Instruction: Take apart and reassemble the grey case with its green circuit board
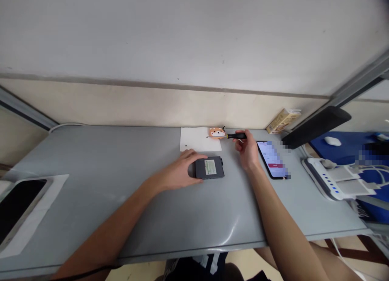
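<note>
A dark flat rectangular box (209,168) with a pale label lies on the grey table (121,151). My left hand (182,171) grips its left end between thumb and fingers. My right hand (246,148) is closed round the black handle of a screwdriver (236,136). The thin shaft points left, over a white paper (194,142) and in front of an orange animal-faced item (216,132). The screwdriver tip is apart from the dark box.
Right of my right hand lies a lit phone (271,159). Beyond it are a small box (283,120), a black upright object (317,127) and a white power strip (325,179) with cables. A dark-screened device (21,204) rests on paper at far left.
</note>
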`<state>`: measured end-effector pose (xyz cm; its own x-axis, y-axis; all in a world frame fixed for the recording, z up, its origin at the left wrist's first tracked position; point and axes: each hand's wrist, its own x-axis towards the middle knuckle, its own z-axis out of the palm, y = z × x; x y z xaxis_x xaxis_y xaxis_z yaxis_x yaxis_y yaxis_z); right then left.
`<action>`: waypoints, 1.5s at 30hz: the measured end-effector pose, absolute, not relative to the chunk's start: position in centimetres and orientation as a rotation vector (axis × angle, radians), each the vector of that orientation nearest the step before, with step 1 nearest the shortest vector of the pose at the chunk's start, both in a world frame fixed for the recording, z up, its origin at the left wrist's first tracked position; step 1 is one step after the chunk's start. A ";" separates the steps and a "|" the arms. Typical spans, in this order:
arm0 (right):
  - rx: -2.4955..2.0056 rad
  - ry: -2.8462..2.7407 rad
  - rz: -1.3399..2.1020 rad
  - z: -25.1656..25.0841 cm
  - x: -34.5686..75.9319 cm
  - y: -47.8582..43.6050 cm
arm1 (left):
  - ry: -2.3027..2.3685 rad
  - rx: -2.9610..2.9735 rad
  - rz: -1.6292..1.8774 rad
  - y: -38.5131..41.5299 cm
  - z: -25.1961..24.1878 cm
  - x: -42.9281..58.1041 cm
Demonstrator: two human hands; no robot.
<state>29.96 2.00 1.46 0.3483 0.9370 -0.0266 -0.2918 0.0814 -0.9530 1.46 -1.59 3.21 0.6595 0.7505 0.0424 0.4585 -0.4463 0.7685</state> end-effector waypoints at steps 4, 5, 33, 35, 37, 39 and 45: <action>-1.087 -0.689 1.067 2.1 29.9 1.8 | 0.981 2.104 0.522 -1.1 3.3 1.4; -1.077 -0.679 1.068 2.3 29.9 1.7 | 0.980 2.087 0.535 -1.0 3.3 1.4; -1.120 -0.848 1.081 3.2 26.6 0.1 | 0.822 2.387 1.325 -0.9 2.3 1.5; -1.118 -0.846 1.085 3.1 26.6 0.2 | 0.807 2.462 1.331 -0.9 2.3 1.5; -1.115 -0.850 1.094 3.0 26.6 0.2 | 0.789 2.532 1.324 -0.8 2.3 1.5; -1.115 -0.851 1.099 3.0 26.6 0.2 | 0.769 2.584 1.315 -0.8 2.3 1.5; -1.095 -0.843 1.121 2.8 26.6 0.3 | 0.765 2.659 1.349 -0.7 2.1 1.4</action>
